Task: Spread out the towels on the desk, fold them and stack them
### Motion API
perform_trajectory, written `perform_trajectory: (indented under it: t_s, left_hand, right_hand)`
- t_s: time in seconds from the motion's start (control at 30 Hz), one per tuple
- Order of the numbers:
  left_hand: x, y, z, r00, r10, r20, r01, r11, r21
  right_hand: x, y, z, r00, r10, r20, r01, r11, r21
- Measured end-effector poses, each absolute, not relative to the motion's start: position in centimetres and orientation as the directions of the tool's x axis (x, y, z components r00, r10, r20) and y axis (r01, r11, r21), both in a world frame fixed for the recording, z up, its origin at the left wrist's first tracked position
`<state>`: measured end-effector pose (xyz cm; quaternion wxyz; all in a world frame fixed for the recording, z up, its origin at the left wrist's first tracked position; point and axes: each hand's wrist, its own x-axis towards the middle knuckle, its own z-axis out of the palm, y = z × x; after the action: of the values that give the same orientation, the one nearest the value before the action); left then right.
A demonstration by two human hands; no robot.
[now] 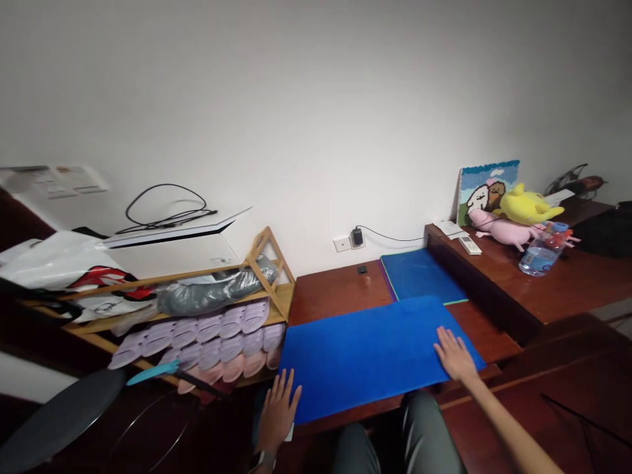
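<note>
A bright blue cloth lies spread flat across the wooden bench. At its right end, my right hand rests palm down, fingers stretched out. My left hand is at the cloth's near left corner, fingers extended and apart; its fingertips touch or hover by the edge, I cannot tell which. Neither hand grips anything. Behind the cloth lies a folded darker blue cloth with a green edge, and a purple edge shows under it on the left.
Left stands a wooden rack with several pale slippers and a white box. On the raised wooden top at right are a water bottle, plush toys, a remote and a picture. A black adapter is plugged in.
</note>
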<state>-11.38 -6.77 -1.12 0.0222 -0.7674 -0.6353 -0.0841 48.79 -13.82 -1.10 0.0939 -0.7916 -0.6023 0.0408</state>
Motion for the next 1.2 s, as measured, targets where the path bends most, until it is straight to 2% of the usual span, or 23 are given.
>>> perform_trajectory:
  t_s: [0.1, 0.2, 0.27, 0.33, 0.43, 0.53, 0.63, 0.8, 0.9, 0.97, 1.03, 1.2]
  left_hand:
    - [-13.2, -7.0, -1.8, 0.168, 0.971, 0.168, 0.978, -0.186, 0.1]
    - [-12.2, -6.7, -1.3, 0.168, 0.95, 0.264, 0.973, -0.203, 0.113]
    - [-9.8, -6.5, -0.4, 0.177, 0.928, 0.327, 0.967, -0.225, 0.116]
    - [-6.1, -6.2, 0.8, 0.221, 0.917, 0.331, 0.955, -0.273, 0.119]
    - [0.2, -5.7, 2.1, 0.344, 0.907, 0.244, 0.915, -0.382, 0.13]
    - [3.4, -5.4, 2.2, 0.378, 0.913, 0.152, 0.906, -0.399, 0.141]
    - [0.7, -5.4, 1.4, 0.296, 0.948, 0.115, 0.944, -0.309, 0.119]
    - [-9.5, -5.7, -0.1, 0.118, 0.975, 0.186, 0.99, -0.131, 0.056]
    - [-12.4, -5.4, -0.2, 0.139, 0.971, 0.194, 0.988, -0.148, 0.034]
    - [-11.6, -4.7, 0.3, 0.163, 0.961, 0.223, 0.984, -0.175, 0.033]
    - [-8.5, -3.7, 1.1, 0.19, 0.946, 0.261, 0.976, -0.211, 0.054]
    - [4.3, -0.5, 2.5, 0.406, 0.883, 0.233, 0.887, -0.443, 0.131]
  right_hand:
    - [55.0, -15.4, -2.2, 0.359, 0.933, 0.036, 0.923, -0.349, -0.162]
    - [54.9, -15.0, -2.6, 0.328, 0.939, 0.105, 0.936, -0.308, -0.169]
    - [51.4, -13.7, -2.1, 0.265, 0.947, 0.18, 0.954, -0.231, -0.19]
    - [45.9, -12.0, -1.2, 0.17, 0.96, 0.222, 0.968, -0.121, -0.22]
    - [37.0, -9.7, 0.4, 0.014, 0.979, 0.202, 0.961, 0.043, -0.274]
    - [32.4, -8.6, 1.1, -0.063, 0.989, 0.135, 0.947, 0.102, -0.305]
    - [35.1, -9.2, 0.3, -0.017, 0.996, 0.089, 0.956, 0.042, -0.289]
    - [48.9, -12.1, -2.5, 0.225, 0.972, 0.072, 0.958, -0.208, -0.197]
    - [54.2, -13.0, -3.0, 0.325, 0.944, 0.053, 0.934, -0.312, -0.176]
    - [53.9, -12.5, -2.2, 0.349, 0.934, 0.083, 0.926, -0.329, -0.187]
    - [50.5, -11.0, -0.7, 0.304, 0.942, 0.139, 0.938, -0.271, -0.215]
    - [35.3, -4.7, 3.5, -0.044, 0.987, 0.156, 0.94, 0.093, -0.328]
